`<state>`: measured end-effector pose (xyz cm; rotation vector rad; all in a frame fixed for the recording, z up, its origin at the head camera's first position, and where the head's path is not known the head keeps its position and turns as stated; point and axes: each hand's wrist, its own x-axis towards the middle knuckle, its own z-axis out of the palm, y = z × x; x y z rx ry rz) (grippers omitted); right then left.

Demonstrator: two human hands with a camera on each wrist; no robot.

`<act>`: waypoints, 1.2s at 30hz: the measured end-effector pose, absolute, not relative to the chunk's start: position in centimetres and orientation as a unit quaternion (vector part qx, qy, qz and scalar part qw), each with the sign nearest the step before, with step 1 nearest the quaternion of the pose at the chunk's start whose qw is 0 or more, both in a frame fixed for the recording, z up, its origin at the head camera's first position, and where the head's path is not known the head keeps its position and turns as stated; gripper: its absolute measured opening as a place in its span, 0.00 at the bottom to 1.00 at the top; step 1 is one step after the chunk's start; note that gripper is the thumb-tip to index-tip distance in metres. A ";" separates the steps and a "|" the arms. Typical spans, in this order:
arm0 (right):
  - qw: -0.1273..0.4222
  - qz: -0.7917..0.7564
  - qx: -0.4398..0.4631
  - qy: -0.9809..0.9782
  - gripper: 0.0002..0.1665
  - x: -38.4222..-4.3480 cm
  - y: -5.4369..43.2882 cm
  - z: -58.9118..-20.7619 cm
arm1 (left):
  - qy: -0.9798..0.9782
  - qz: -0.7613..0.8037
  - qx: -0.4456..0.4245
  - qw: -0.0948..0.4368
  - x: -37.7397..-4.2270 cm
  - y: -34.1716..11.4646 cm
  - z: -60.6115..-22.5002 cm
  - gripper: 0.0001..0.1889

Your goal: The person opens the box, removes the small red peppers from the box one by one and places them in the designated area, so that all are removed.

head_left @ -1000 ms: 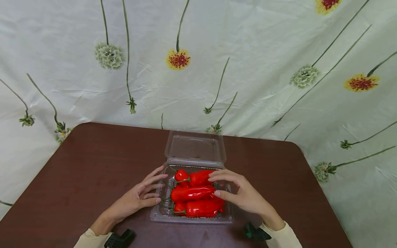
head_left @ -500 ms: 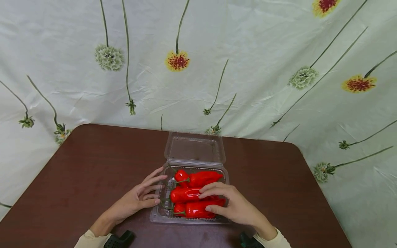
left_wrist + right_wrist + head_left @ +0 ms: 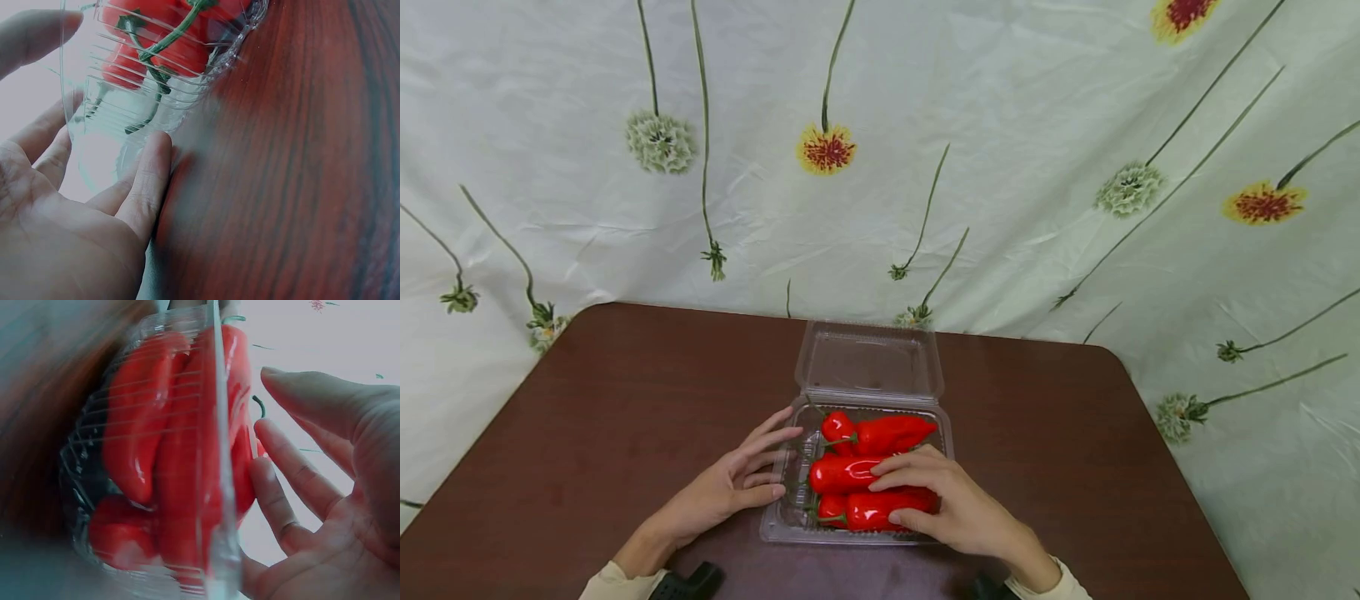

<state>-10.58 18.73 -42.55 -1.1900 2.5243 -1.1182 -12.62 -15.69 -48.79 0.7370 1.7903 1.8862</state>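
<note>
Red peppers lay side by side in a clear tray, in the lower middle of the head view. Our left hand reached in from the lower left, fingers spread and nearly straight, their tips at the tray's left side — we had nothing curled in its grasp. Our right hand came from the lower right, fingers relaxed and slightly bent over the middle and lower peppers; they closed round nothing, and we could not tell how firmly, if at all, the tips pressed. We saw smooth, glossy, tapered skins and thin green stems; the tray was thin, ribbed plastic, its lid laid back above it. Our right hand hid the right ends of the lower peppers — and in the right wrist view the rim crossed them. Around stood a brown, wood-grained table, with a pale flower-printed cloth behind.
</note>
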 end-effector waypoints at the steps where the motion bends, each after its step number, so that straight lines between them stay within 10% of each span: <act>1: 0.066 -0.370 -0.396 0.838 0.21 -10.6 18.7 -42.7 | 0.648 0.680 0.265 0.218 -12.6 -15.7 -48.8 0.37; 36: 0.047 -0.276 -0.383 0.880 0.22 -10.0 17.1 -43.7 | 0.647 0.681 0.267 0.217 -12.6 -15.7 -48.8 0.35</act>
